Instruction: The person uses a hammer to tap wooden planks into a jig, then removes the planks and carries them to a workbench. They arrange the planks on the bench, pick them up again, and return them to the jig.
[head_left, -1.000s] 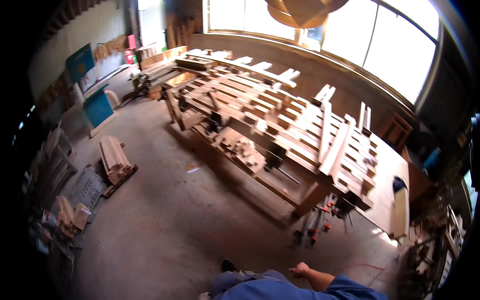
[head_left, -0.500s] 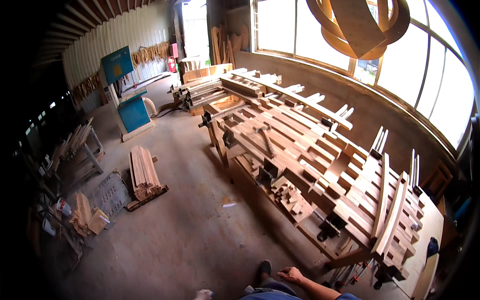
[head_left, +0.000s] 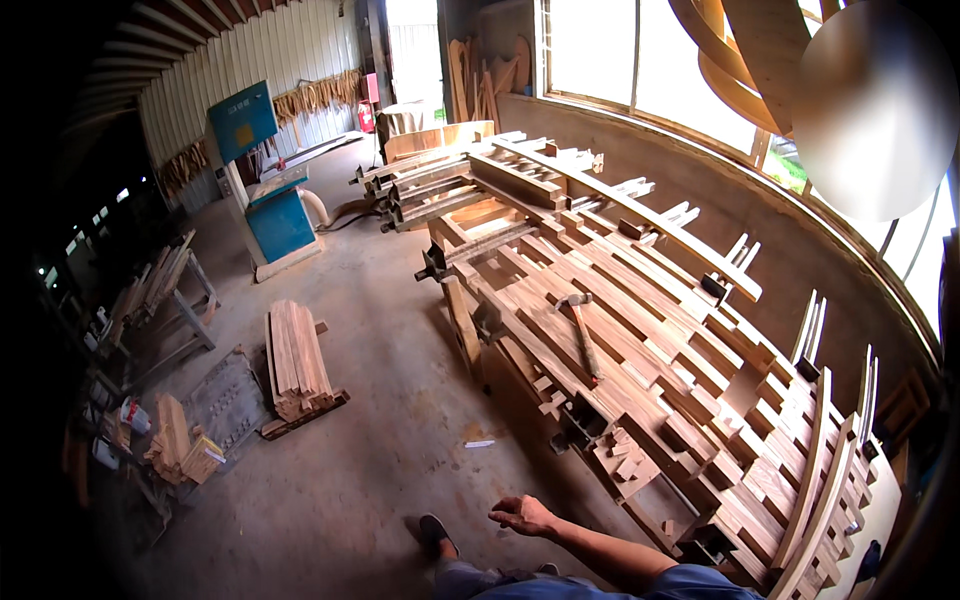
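My right hand hangs over the floor at the lower middle, its fingers loosely bent and apart, with nothing seen in it. The forearm comes in from the lower right beside the long clamping bench. My left hand is out of view. Nearest the right hand, on the bench side, is a small pile of wood offcuts. Rows of jointed wooden boards lie across the bench among metal bar clamps. A hammer rests on these boards, its handle pointing toward me.
A stack of wood strips sits on the floor at left. Beyond it stands a blue bandsaw. More wood blocks lie far left. Long curved rails cross the bench's right end. Wooden rings hang before the windows.
The view has shifted forward along the bench, so the hammer appears closer. My right hand has swung forward and left. The left hand, at the lower edge before, has left the view.
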